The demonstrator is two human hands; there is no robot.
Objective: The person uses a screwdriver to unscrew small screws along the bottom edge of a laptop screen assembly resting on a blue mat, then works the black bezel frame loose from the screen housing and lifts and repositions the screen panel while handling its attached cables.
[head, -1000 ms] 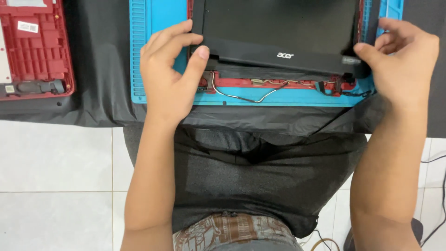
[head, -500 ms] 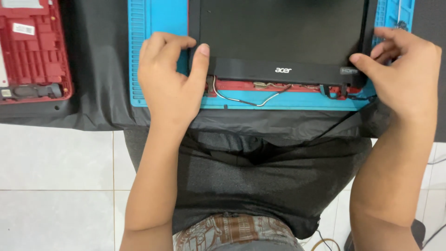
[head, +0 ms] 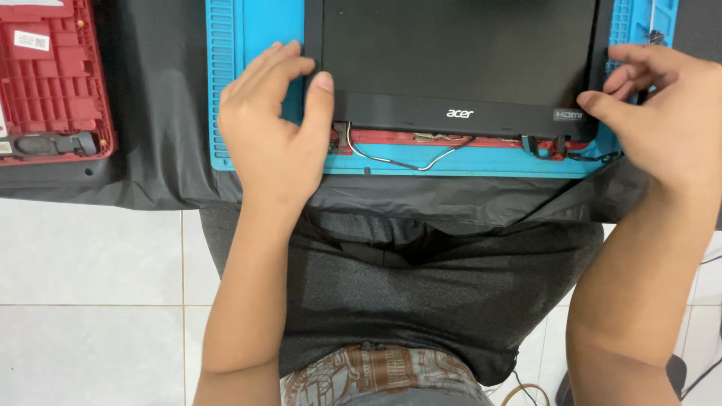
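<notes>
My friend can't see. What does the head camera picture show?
Two bare hands hold the near corners of a black laptop screen panel: left hand at one corner, right hand at the other. It lies on a blue mat with loose cables; a red laptop shell sits left.

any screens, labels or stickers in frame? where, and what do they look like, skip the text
Black rectangular laptop screen panel: top centre on the blue mat, dark and unlit, black bezel with small pale markings along its lower edge; left hand and right hand at its lower corners.
Small white rectangular sticker: upper left, on the red plastic laptop shell.
No packages or signs.
</notes>
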